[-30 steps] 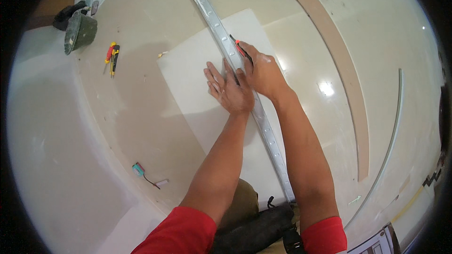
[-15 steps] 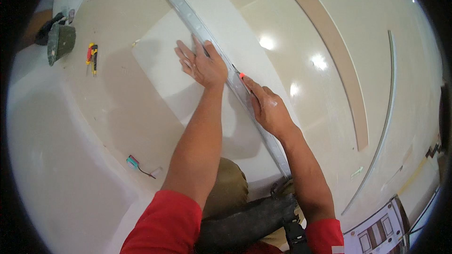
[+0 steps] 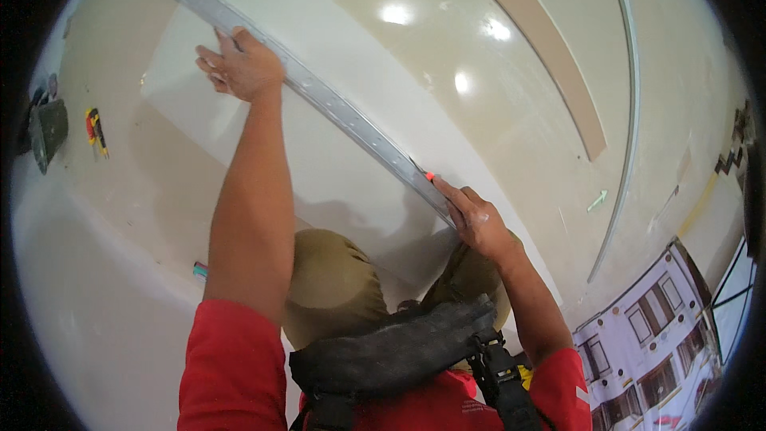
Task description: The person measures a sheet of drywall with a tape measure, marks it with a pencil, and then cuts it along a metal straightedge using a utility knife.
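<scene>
Where the floor (image 3: 152,175) meets the far left rim, a dark green bucket (image 3: 48,134) stands. Right of it lie two small tools (image 3: 96,132), one red and yellow, one black and yellow, side by side. A small teal case (image 3: 200,270) shows beside the left forearm, partly hidden by it.

Next comes the left hand (image 3: 247,68), fingers spread, thumb side against the near edge of the bar (image 3: 343,116). This long metal bar lies slantwise across the white board (image 3: 319,156), its lower end near the knees (image 3: 335,287). At the bar's far edge is the knife (image 3: 429,176), its red front showing and its thin tip beside the metal; the right hand (image 3: 479,219) is closed around its handle.

Farther right lie a brown strip (image 3: 542,48), a thin curved strip (image 3: 632,96) and a printed sheet (image 3: 654,327).
</scene>
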Demonstrator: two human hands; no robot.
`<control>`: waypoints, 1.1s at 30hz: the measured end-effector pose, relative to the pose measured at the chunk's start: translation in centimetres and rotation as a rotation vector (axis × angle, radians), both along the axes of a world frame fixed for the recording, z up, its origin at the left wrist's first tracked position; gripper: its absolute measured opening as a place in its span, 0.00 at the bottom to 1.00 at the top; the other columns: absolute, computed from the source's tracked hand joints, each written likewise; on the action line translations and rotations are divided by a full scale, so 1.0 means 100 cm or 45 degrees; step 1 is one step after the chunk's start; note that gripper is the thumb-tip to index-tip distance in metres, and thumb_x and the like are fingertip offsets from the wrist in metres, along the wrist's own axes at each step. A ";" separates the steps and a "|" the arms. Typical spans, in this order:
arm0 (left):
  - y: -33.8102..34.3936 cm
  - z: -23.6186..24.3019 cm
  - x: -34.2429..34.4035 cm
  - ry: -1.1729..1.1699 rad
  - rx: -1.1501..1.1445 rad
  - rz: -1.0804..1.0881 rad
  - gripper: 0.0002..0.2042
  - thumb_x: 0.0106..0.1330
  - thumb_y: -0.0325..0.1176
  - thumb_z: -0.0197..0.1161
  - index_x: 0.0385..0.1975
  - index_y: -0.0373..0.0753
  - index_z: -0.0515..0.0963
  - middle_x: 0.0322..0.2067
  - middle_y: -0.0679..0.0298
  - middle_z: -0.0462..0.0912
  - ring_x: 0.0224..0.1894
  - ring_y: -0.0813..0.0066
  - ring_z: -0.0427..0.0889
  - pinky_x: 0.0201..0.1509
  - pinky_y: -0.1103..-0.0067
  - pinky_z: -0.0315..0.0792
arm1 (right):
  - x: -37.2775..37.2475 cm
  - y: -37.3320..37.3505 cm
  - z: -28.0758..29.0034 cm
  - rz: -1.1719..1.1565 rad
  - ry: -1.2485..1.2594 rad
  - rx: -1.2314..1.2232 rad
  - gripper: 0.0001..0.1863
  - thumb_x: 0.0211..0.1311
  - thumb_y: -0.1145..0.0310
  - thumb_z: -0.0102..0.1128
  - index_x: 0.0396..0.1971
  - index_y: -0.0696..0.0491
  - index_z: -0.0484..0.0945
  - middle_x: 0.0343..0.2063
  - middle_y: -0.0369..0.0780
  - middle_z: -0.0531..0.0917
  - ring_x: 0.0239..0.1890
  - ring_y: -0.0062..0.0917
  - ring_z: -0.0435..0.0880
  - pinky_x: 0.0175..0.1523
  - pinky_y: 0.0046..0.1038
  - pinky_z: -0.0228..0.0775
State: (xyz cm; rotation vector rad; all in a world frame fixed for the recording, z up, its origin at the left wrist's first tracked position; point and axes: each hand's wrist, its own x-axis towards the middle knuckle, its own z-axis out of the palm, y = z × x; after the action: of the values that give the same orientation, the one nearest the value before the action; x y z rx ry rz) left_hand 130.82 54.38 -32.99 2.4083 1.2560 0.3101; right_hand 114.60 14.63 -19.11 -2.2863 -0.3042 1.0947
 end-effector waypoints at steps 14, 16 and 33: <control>0.002 0.001 -0.001 0.031 -0.013 0.025 0.37 0.76 0.60 0.36 0.74 0.40 0.69 0.79 0.42 0.47 0.83 0.48 0.40 0.81 0.52 0.38 | -0.041 -0.096 0.052 0.118 0.208 -0.292 0.29 0.72 0.71 0.58 0.72 0.42 0.70 0.41 0.49 0.84 0.46 0.48 0.84 0.51 0.44 0.77; 0.004 0.000 -0.001 0.023 -0.009 0.020 0.36 0.77 0.60 0.36 0.74 0.41 0.68 0.79 0.42 0.47 0.83 0.49 0.39 0.81 0.52 0.38 | -0.047 -0.089 0.056 -0.087 0.057 -0.264 0.27 0.72 0.69 0.58 0.69 0.44 0.70 0.41 0.49 0.85 0.45 0.50 0.85 0.50 0.46 0.78; 0.000 0.009 -0.002 0.029 -0.042 -0.048 0.35 0.78 0.59 0.34 0.77 0.44 0.64 0.81 0.42 0.43 0.83 0.48 0.36 0.81 0.54 0.33 | -0.093 0.014 -0.050 -1.303 -0.145 -0.625 0.40 0.46 0.51 0.86 0.45 0.60 0.68 0.31 0.54 0.84 0.37 0.49 0.85 0.45 0.43 0.77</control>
State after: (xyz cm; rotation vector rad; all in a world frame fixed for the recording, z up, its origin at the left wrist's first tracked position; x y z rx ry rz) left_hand 130.60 54.35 -32.11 2.4111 1.2140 0.2500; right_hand 105.30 15.99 -24.12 -2.3733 1.0930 0.5080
